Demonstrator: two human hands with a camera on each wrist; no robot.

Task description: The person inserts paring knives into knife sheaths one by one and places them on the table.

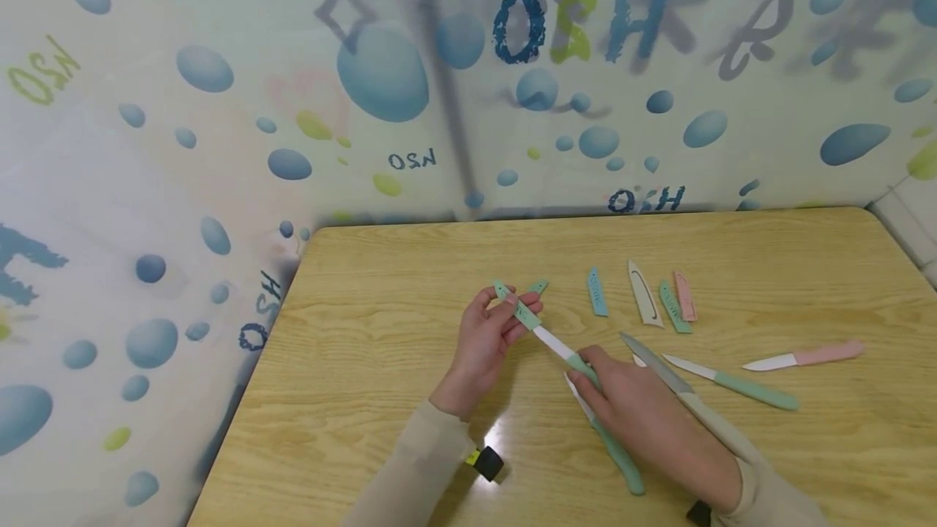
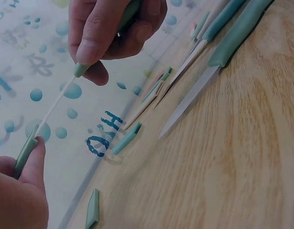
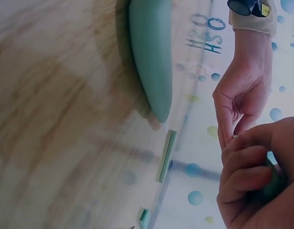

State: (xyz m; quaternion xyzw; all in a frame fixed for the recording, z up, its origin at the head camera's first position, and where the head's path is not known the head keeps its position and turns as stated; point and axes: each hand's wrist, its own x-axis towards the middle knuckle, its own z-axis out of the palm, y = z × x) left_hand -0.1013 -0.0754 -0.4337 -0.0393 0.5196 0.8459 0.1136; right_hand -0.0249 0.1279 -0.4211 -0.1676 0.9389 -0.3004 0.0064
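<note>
The step in hand looks to be a fitting of blade and cover: just left of the blue sheath (image 1: 597, 293) and nearer the person, the held knife (image 1: 581, 364) meets the held green sheath (image 1: 526, 317). The left hand (image 1: 489, 336) pinches that sheath between thumb and fingers; the right hand (image 1: 644, 409) is clamped round the knife's green handle. The hands are apart, joined only by a stretch of bare white blade (image 1: 554, 343); how deep its tip sits cannot be told, nor whether it is going in or coming out.

On the counter (image 1: 351, 364), a loose green sheath (image 1: 538, 288) lies left of the blue sheath, with the white sheath (image 1: 645, 293) and pink sheath (image 1: 684, 295) to its right. The pink knife (image 1: 827, 354) lies bare, well right of it and nearer the person.

If covering is meant, the next move calls for a straight push along the blade's line, left fingertips clear of the edge
</note>
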